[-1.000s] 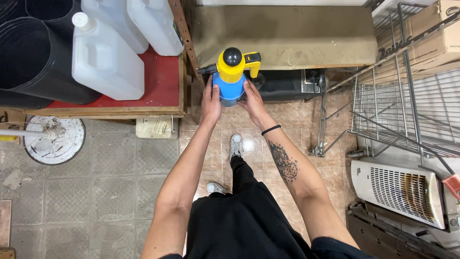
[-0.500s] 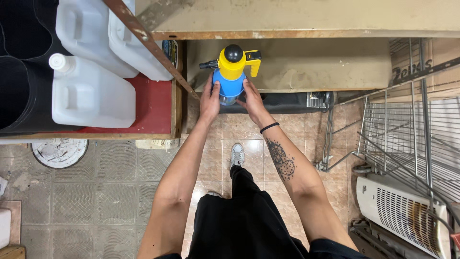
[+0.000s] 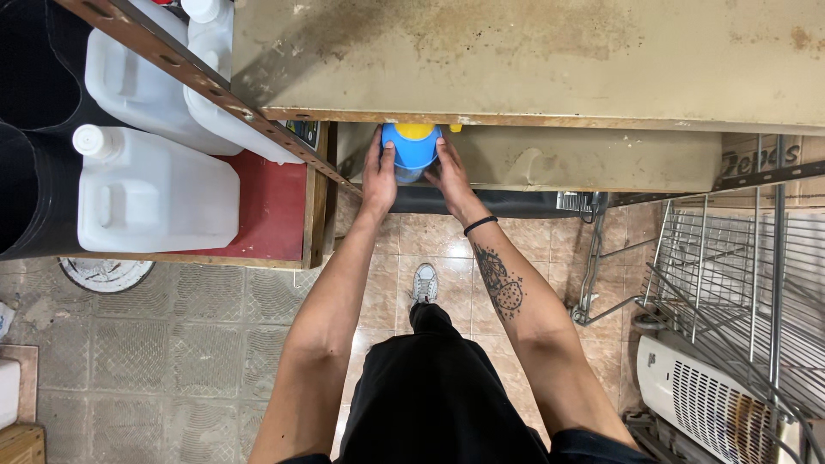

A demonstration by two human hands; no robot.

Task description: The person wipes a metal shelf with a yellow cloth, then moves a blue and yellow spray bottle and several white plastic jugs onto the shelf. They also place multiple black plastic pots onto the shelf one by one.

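A: Gripping is confirmed in the head view. The left hand (image 3: pixel 378 176) and the right hand (image 3: pixel 449 174) are closed on opposite sides of the blue sprayer bottle (image 3: pixel 411 148), palms pressed against its body. The bottle sits at 12 o'clock from the person, at the front edge of the lower beige shelf (image 3: pixel 593 159).

B: What has changed since one second ago?

A: The bottle then stood clear in front of the shelving, with its yellow pump head and trigger fully exposed. Now only a sliver of the yellow cap (image 3: pixel 415 130) shows; the upper beige shelf (image 3: pixel 533 60) covers the rest. Both hands have kept the same two-sided hold throughout.

B: Meaning?

A: By judgement, the bottle has been carried in under the upper shelf and is at or near its resting place. Whether its base is already down cannot be determined; the hands hide it.

B: Surroundings?

A: White jerrycans (image 3: pixel 159 199) on a red shelf board (image 3: pixel 271 210) at 10 o'clock. Wire rack (image 3: pixel 739 275) at 3 o'clock. White heater (image 3: pixel 713 404) at 4 o'clock.
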